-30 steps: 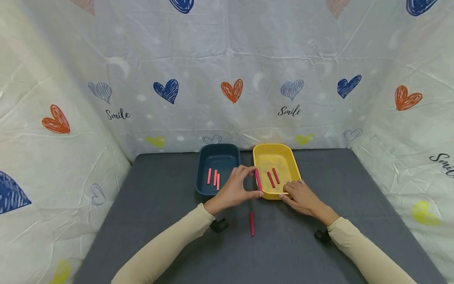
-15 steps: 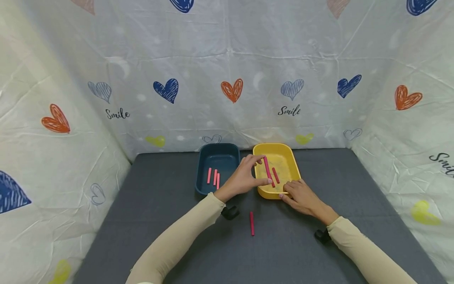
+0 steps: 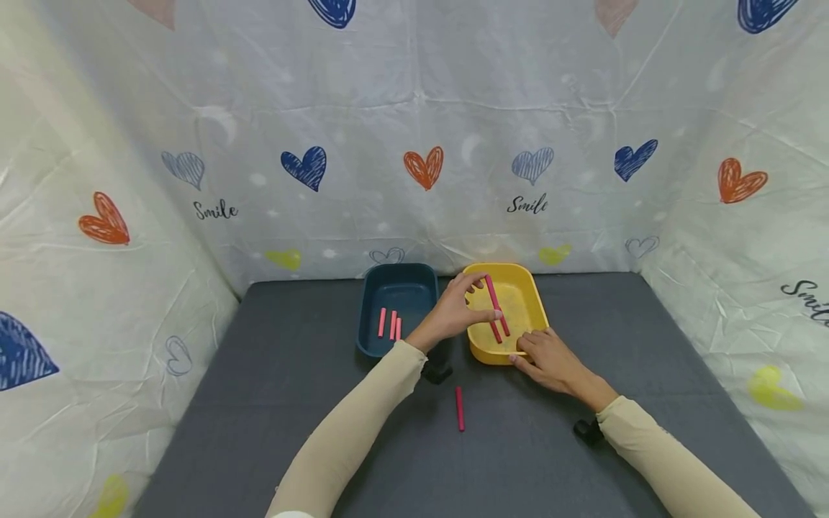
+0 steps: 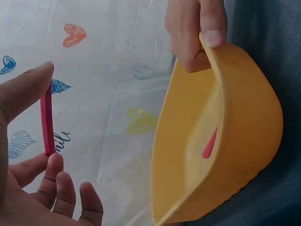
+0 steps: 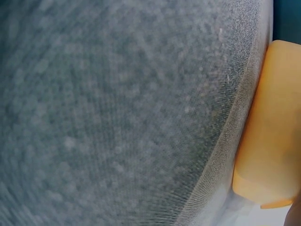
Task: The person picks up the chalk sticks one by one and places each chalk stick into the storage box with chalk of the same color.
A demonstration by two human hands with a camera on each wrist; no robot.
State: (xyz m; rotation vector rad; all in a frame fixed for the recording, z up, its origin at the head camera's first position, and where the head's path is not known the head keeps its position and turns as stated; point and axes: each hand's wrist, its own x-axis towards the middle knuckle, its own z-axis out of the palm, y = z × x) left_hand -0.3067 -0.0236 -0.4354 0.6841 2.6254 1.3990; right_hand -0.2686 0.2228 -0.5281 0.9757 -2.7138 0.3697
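My left hand is over the yellow tray, pinching a slim dark pink stick end to end between thumb and fingers. The left wrist view shows this stick with thumb on one end and fingertip at the other. Two similar dark pink sticks lie in the yellow tray, partly overlapped by the left hand and its stick. My right hand grips the tray's near right rim, thumb outside and fingers curled inside. The right wrist view catches the tray's outer wall.
A dark blue tray stands left of the yellow one, with three light pink sticks in it. Another dark pink stick lies on the grey cloth in front. A printed curtain rises behind the trays.
My left hand has carried its dark pink stick right and farther back, from the yellow tray's left rim to over its inside. The right hand keeps its grip on the rim.
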